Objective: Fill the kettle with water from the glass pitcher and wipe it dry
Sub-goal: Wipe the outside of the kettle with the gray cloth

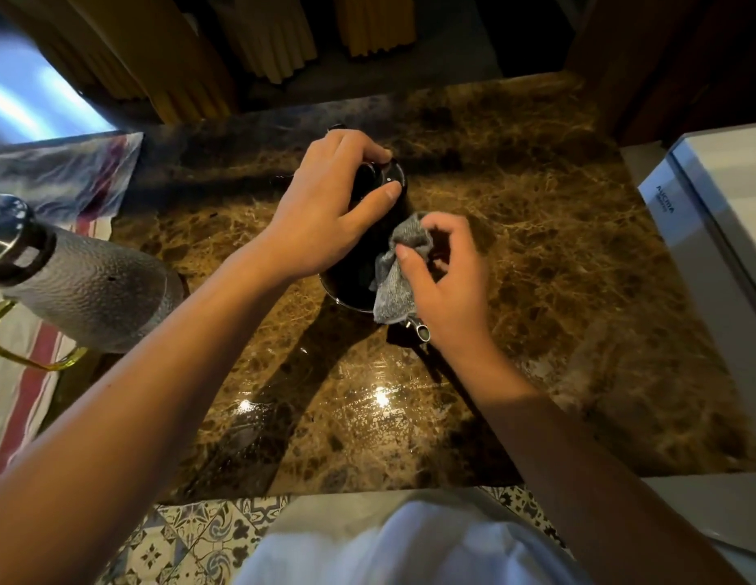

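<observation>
A black kettle [354, 275] stands in the middle of the brown marble counter [536, 247]. My left hand [325, 204] rests over its top, fingers closed on the lid and handle. My right hand [448, 280] pinches a small grey cloth [395, 285] and presses it against the kettle's right side. A shiny metal part of the kettle base [420, 330] pokes out under the cloth. At the far left stands the textured glass pitcher [93, 285] with a metal lid and a gold handle, apart from both hands.
A red-striped towel [26, 390] lies under the pitcher at the left edge. A white appliance [714, 230] borders the counter on the right. Yellow curtains [262, 44] hang behind the counter's far edge. Patterned floor tiles [190, 538] show below the near edge.
</observation>
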`<state>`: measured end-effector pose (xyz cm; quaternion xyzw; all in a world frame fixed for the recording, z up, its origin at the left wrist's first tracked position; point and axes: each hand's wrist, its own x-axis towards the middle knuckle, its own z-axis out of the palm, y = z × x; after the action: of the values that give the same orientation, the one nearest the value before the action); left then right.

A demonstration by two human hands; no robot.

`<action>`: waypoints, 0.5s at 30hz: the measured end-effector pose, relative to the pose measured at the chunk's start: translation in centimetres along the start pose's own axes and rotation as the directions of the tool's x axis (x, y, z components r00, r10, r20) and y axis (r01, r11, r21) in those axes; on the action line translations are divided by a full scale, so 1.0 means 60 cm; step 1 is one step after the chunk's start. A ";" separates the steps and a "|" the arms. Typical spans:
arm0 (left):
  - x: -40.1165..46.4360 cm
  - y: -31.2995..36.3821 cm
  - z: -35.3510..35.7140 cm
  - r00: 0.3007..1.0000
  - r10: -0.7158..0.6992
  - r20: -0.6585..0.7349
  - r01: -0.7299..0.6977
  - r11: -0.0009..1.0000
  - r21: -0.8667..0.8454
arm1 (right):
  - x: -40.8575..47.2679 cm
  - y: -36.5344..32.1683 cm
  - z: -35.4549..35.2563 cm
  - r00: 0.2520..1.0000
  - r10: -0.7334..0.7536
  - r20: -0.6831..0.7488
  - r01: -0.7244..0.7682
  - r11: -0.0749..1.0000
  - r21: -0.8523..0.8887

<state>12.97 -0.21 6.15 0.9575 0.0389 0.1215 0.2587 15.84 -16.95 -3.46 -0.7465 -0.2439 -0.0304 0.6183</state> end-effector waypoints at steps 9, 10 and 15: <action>-0.001 -0.006 0.002 1.000 -0.001 0.002 0.001 0.998 -0.060 | -0.050 0.068 -0.005 0.977 0.166 -0.133 -0.197 0.943 -0.269; -0.001 -0.006 0.002 1.000 0.001 -0.001 -0.001 0.998 -0.060 | -0.051 0.072 -0.008 0.976 0.178 -0.125 -0.207 0.934 -0.292; -0.001 -0.008 0.005 1.000 -0.001 -0.004 0.001 0.999 -0.053 | -0.065 0.068 -0.005 0.941 0.335 0.048 -0.331 0.941 -0.075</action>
<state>13.02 0.03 5.65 0.9501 0.0366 0.1240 0.2838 14.14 -18.99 -8.45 -0.7976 -0.1315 0.0893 0.5818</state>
